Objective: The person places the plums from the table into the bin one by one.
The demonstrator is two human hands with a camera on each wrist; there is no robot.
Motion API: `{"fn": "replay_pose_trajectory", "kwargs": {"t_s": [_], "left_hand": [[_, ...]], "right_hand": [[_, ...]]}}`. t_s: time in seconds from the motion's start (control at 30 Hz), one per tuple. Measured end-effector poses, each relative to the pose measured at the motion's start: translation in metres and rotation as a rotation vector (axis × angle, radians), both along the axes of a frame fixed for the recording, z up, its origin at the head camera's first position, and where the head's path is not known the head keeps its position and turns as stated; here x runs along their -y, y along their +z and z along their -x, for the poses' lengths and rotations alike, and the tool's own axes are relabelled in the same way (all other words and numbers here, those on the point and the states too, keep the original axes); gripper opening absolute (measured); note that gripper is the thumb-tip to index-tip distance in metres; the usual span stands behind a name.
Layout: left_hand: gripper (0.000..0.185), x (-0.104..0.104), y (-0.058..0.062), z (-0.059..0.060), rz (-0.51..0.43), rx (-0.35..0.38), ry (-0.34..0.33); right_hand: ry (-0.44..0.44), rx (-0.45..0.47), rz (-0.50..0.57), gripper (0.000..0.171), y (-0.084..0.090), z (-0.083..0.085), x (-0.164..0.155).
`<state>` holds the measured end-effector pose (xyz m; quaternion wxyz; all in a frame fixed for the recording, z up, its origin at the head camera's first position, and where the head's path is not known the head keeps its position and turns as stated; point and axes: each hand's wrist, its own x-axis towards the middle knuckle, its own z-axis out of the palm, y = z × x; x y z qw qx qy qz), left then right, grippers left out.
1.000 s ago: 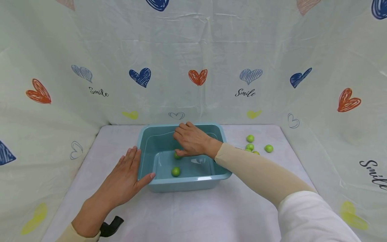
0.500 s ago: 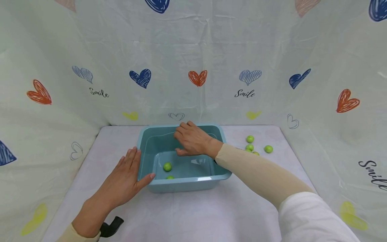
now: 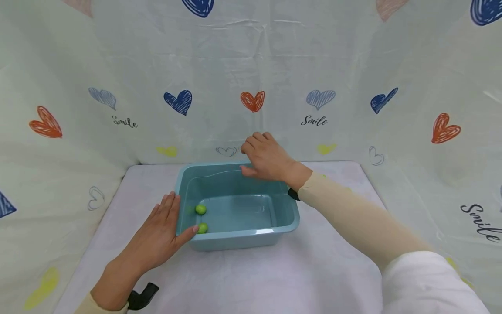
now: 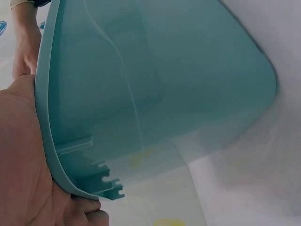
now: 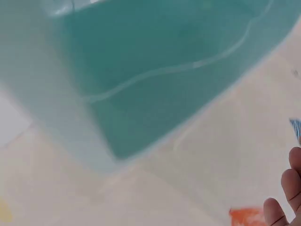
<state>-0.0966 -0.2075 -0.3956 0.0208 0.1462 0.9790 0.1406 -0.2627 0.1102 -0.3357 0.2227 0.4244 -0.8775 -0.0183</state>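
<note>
A blue-green plastic basin [image 3: 239, 240] stands on the white-covered table. Two small round green fruits, like limes, lie on its floor: one fruit [image 3: 201, 209] near the left wall, another [image 3: 202, 228] in the near left corner beside my thumb. My left hand [image 3: 154, 237] rests against the basin's left rim with straight fingers, its thumb over the near left corner. The left wrist view shows that hand [image 4: 23, 155] along the rim. Above the far rim hovers my right hand [image 3: 270, 159], holding nothing, its fingers loosely bent. In the right wrist view only its fingertips [image 5: 291, 183] show.
My right forearm [image 3: 353, 213] crosses over the table's right side. Behind it, slivers of green fruit [image 3: 349, 189] peek out; the others there are hidden. A heart-printed sheet [image 3: 219, 69] hangs behind the table and along both sides. A black strap [image 3: 143, 296] is at my left wrist.
My right hand has risen out of the basin, moving up and slightly right. The fruit under it came free, and both fruits have rolled left. My left hand stays on the rim.
</note>
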Motion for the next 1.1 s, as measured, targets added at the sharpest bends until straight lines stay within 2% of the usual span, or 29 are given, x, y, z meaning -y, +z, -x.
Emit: {"fn": "replay_pose_trajectory", "kwargs": {"t_s": [0.2, 0.33, 0.47, 0.67, 0.93, 1.1], "left_hand": [[0.106, -0.001, -0.001, 0.0, 0.001, 0.008, 0.01], [0.106, -0.001, -0.001, 0.0, -0.002, 0.015, 0.009], [0.106, -0.001, -0.001, 0.0, -0.003, 0.013, 0.006], [0.106, 0.0, -0.002, 0.001, -0.005, 0.016, 0.007], [0.107, 0.0, -0.002, 0.0, 0.001, 0.02, 0.02], [0.106, -0.001, -0.001, 0.0, -0.001, 0.011, 0.018]], "right_hand": [[-0.069, 0.004, 0.053, 0.038, 0.012, 0.003, -0.034], [-0.138, 0.018, 0.063, 0.038, 0.008, 0.003, -0.069], [-0.235, 0.041, 0.066, 0.04, -0.003, 0.0, -0.11], [-0.407, 0.102, 0.049, 0.043, -0.035, -0.009, -0.169], [-0.527, 0.123, 0.003, 0.041, -0.093, -0.024, -0.239], [-0.617, 0.169, -0.023, 0.045, -0.121, -0.032, -0.27]]}}
